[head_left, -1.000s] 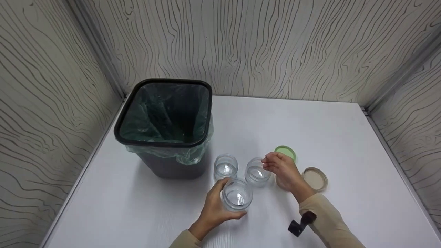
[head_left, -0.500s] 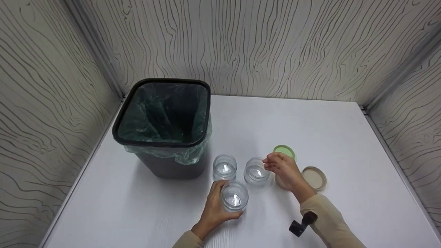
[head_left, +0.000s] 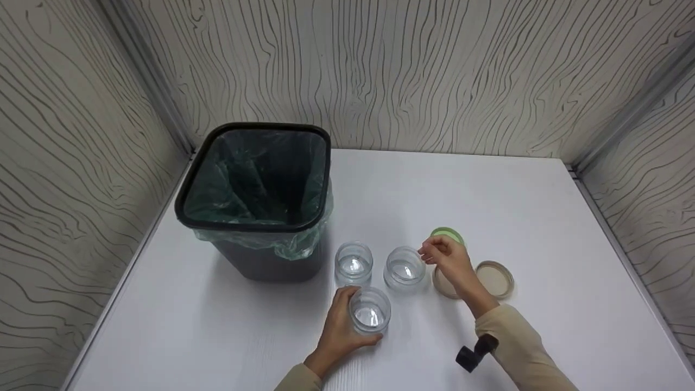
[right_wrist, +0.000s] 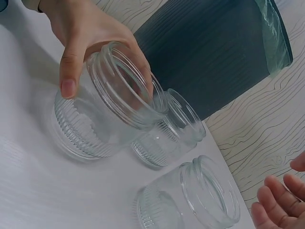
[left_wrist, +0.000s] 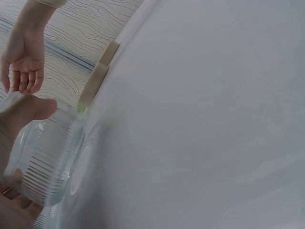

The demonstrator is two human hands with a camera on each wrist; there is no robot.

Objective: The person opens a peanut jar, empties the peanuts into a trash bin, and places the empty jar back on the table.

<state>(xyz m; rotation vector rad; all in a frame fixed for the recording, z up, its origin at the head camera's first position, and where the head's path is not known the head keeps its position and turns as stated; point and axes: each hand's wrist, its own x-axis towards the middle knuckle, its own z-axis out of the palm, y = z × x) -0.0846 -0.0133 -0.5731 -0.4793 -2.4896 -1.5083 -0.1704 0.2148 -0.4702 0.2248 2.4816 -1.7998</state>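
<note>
My left hand [head_left: 337, 334] grips a clear glass jar [head_left: 370, 310], fingers round its far left side and thumb at the front. That jar has no lid and stands upright; its base appears to touch the table. Behind it are two more lidless glass jars, a left one [head_left: 354, 263] and a right one [head_left: 404, 267]. My right hand [head_left: 453, 267] hovers beside the right jar with loosely bent fingers and holds nothing. Beneath and around it lie a green lid [head_left: 447, 233], partly covered, a beige lid [head_left: 442, 283], also partly covered, and another beige lid [head_left: 494, 279].
A dark bin [head_left: 271, 260] lined with a green plastic bag [head_left: 298, 247] stands on the white table [head_left: 521, 212], left of the jars. Wood-patterned walls [head_left: 369, 76] enclose the back and both sides. A black wrist camera [head_left: 476, 352] sticks out from the right sleeve.
The gripped jar has shifted slightly left and toward me with my left hand. My right hand has drawn back a little to the right, and its fingers have changed pose, uncovering more beige lid.
</note>
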